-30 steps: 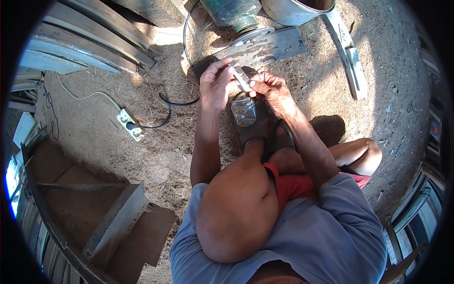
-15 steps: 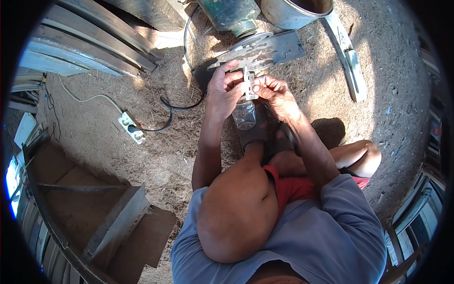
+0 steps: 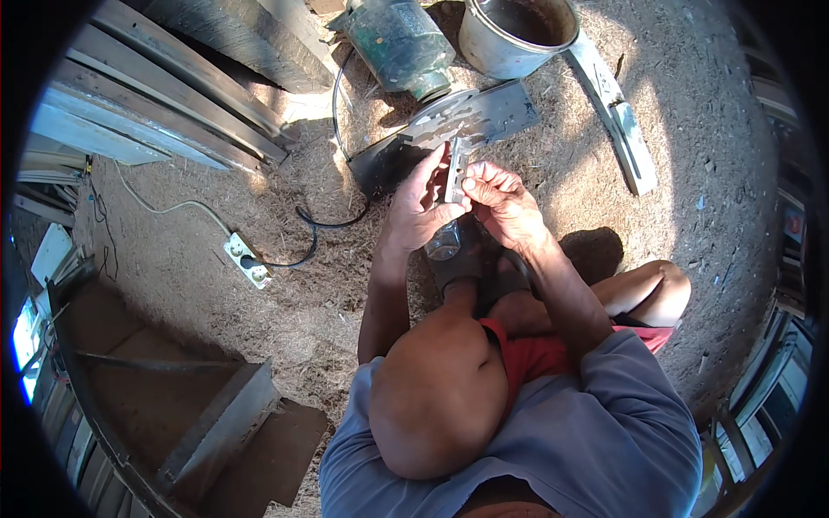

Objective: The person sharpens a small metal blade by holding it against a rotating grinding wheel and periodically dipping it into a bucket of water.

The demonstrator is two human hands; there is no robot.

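In front of my shins I hold a narrow, pale metal strip with slots (image 3: 455,173), turned nearly edge-on. My left hand (image 3: 416,209) is closed around its left side, thumb across the lower end and fingers behind. The thumb and fingertips of my right hand (image 3: 508,204) pinch its right edge. Just below the strip is a clear see-through container (image 3: 444,243), partly covered by my left hand; whether anything holds it up cannot be made out. Beyond my hands, a worn grey metal plate (image 3: 509,112) with a round disc edge lies on the ground.
A green motor-like machine (image 3: 399,47) and a whitish bucket (image 3: 509,53) stand at the far side. A power strip (image 3: 249,261) with a black plug lies left. Wooden boards (image 3: 164,95) lean far left; a wooden bar (image 3: 635,147) lies right; a brown partitioned frame (image 3: 216,423) sits near left.
The strip has turned from showing its slotted face to nearly edge-on. My left fingers have straightened along it, and both hands have dropped slightly nearer. The whole view has shifted a little.
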